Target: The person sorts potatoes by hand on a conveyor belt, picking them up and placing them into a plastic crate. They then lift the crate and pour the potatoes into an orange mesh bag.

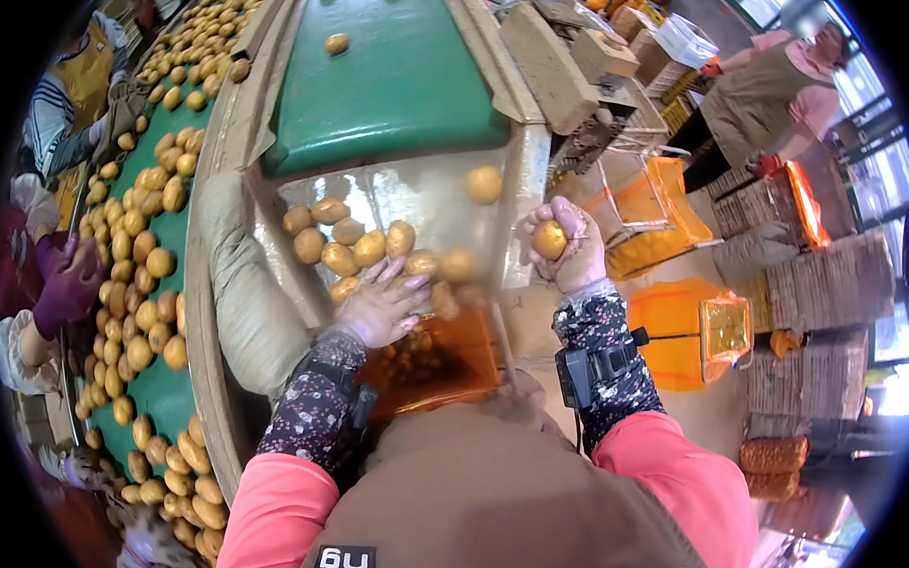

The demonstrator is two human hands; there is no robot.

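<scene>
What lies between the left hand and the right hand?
Head view: several loose yellow fruits lie between the left hand and the right hand, which grips one fruit.

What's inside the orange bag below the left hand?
Small round fruits show through the orange bag, piled just below the left hand. Its bottom is hidden behind the brown apron.

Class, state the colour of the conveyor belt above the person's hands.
The conveyor belt is green; head view.
</scene>
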